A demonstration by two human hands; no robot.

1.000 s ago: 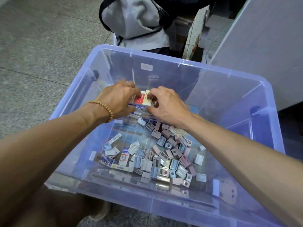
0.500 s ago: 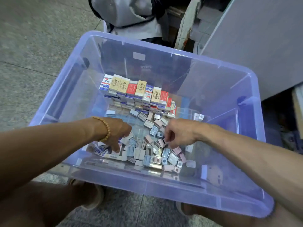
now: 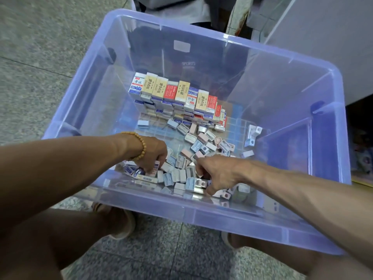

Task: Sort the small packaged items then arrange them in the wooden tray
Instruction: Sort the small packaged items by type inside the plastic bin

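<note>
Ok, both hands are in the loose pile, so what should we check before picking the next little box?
1. Left hand in the loose pile: ok.
2. Right hand in the pile too: ok.
3. Either hand actually pinching a piece: cannot tell, fingers hidden.
4. Stacked boxes standing neatly at the back: ok.
5. Free floor in the blue bin beside the stack: ok.
6. Wooden tray in sight: not ok, none visible.
</note>
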